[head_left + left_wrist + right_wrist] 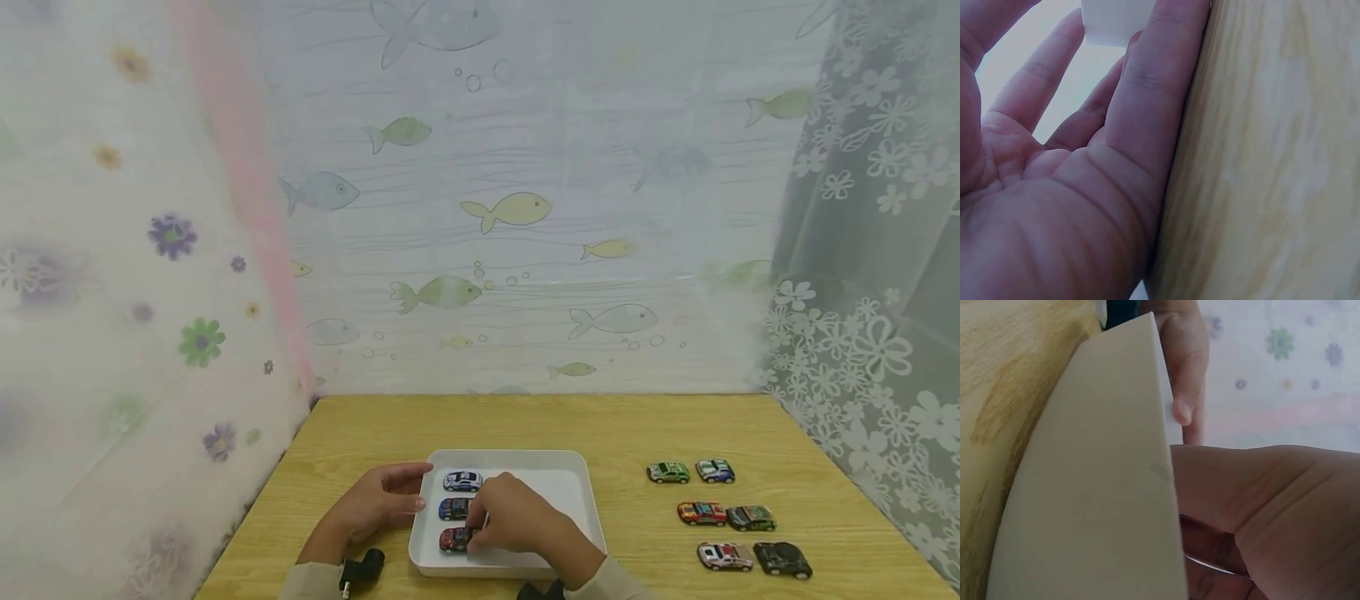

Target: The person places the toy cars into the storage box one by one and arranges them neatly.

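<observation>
Right hand (508, 518) reaching into the white tray (570, 492), fingers curling round the red toy car (454, 540) at the tray's near-left corner and gripping it. Red car sitting on the tray floor, nearest of a column of three along the left wall: blue toy car (453, 508) just behind it, white toy car (462, 481) at the far end.

Left hand (378, 502) lying against the tray's outer left wall, fingers straight and relaxed, tips touching the rim near the far-left corner, holding nothing. Left wrist view confirming: open palm (1054, 206) and extended fingers (1154, 81) resting beside the bench top (1272, 175), with a corner of the tray (1113, 22) at the fingertips. Right wrist view showing the tray wall (1097, 487) close up, the right hand (1272, 512) pressing in beside it; grip itself hiding from this view.

Tray standing on the wooden bench (375, 433), left of centre. Six further toy cars (727, 517) standing well apart to the right, lining up in three pairs. Small black object (362, 568) lying on the bench by the left wrist. Fish-patterned curtain (510, 208) hanging behind the bench.
</observation>
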Motion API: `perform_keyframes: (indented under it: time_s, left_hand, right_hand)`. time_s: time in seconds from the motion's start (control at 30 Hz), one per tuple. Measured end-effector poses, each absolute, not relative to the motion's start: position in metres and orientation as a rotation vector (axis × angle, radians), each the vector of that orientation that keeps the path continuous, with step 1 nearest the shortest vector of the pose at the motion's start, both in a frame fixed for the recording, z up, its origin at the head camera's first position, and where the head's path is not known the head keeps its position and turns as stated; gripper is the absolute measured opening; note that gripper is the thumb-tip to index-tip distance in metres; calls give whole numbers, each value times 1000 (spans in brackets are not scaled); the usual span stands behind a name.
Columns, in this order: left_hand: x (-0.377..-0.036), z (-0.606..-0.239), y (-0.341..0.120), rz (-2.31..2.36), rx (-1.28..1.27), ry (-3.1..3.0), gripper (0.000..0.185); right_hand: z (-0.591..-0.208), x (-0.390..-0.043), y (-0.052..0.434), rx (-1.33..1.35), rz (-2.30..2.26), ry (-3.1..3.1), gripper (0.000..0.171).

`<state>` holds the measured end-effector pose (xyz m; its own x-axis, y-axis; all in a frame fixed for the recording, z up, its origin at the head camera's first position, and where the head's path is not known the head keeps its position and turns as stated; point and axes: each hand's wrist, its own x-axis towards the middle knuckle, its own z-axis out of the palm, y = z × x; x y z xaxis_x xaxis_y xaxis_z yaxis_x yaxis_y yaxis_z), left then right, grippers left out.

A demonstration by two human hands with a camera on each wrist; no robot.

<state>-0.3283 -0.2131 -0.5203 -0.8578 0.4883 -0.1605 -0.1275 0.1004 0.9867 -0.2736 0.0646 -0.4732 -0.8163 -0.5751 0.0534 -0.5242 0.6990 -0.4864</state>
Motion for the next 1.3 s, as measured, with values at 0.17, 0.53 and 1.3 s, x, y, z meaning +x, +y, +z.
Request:
perform_keyframes:
  time_s: [0.17, 0.53, 1.3]
  left_hand:
    - [-328, -521, -212, 1831, 345, 1902, 68]
    - [-327, -521, -212, 1827, 346, 1906, 68]
    - [-326, -520, -212, 1842, 360, 1867, 68]
  right_hand:
    - [-475, -274, 62, -916, -731, 2815, 15]
    - [-477, -273, 59, -928, -723, 2828, 16]
    - [-473, -272, 59, -902, -696, 2849, 18]
